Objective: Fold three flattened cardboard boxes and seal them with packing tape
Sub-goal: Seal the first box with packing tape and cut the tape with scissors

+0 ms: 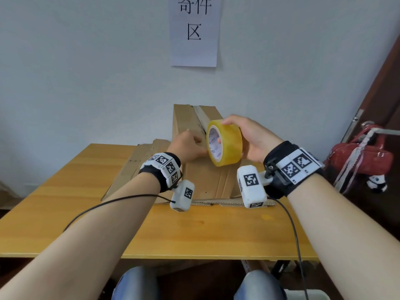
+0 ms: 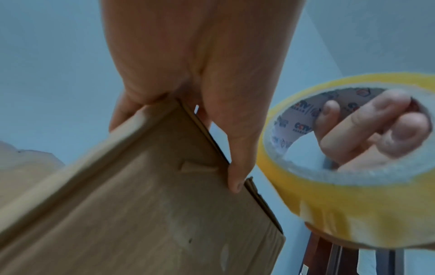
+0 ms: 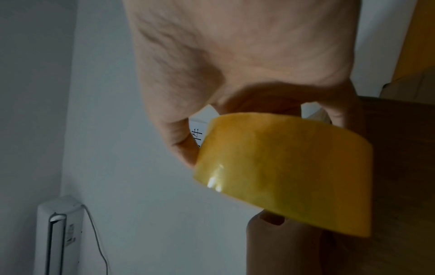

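A brown cardboard box (image 1: 205, 178) stands folded on the wooden table (image 1: 194, 232), with a strip of tape along its top seam. My left hand (image 1: 189, 146) grips the box's upper edge; in the left wrist view its fingers (image 2: 127, 109) curl over the flap and the thumb lies along the edge of the box (image 2: 141, 204). My right hand (image 1: 246, 135) holds a yellow roll of packing tape (image 1: 225, 144) just right of the left hand, above the box. Its fingers (image 2: 376, 126) reach through the roll's core (image 2: 329, 204). The right wrist view shows the roll (image 3: 294, 171) under my palm.
Flattened cardboard (image 1: 138, 165) lies under and to the left of the box. A red bag (image 1: 359, 156) hangs at the right beside a dark door. A paper sign (image 1: 194, 33) is on the wall behind. A white appliance (image 3: 58, 232) with a cable stands by the wall.
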